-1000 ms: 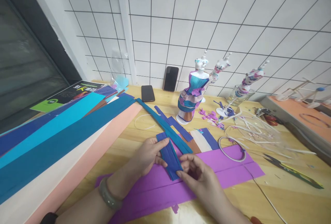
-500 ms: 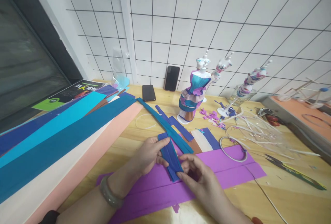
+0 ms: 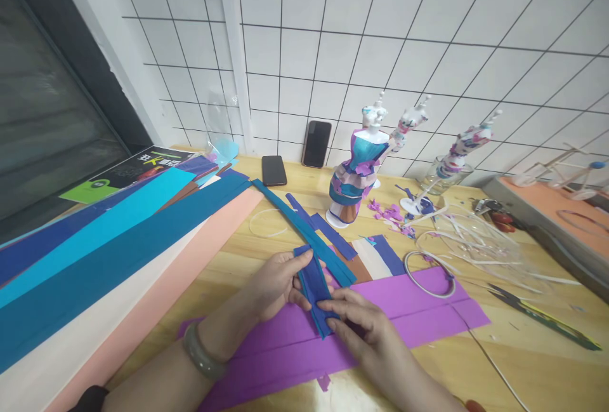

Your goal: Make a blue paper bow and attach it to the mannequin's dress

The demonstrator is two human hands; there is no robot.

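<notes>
A folded strip of dark blue crepe paper (image 3: 314, 288) with teal edges is held between my two hands, above a large purple paper sheet (image 3: 404, 301). My left hand (image 3: 280, 282) pinches its upper end, thumb on top and fingers behind. At the lower end, my right hand (image 3: 364, 323) has fingers and thumb closed on the strip's right edge. Just beyond lies a long teal strip (image 3: 304, 231), with blue strips (image 3: 335, 237) next to it. Brown, cream and blue paper pieces (image 3: 373, 256) lie right of these.
Long coloured paper sheets (image 3: 118, 259) cover the left side. Small dress forms, one wrapped in coloured paper (image 3: 352, 177), stand near the tiled wall. Two phones (image 3: 274, 171) are at the back. To the right are a wire coil (image 3: 429, 274), scissors (image 3: 542, 317) and white strips (image 3: 476, 244).
My right hand's fingers have moved left onto the face of the blue strip, near its lower end. The strip has turned slightly and looks narrower. My left hand keeps its hold.
</notes>
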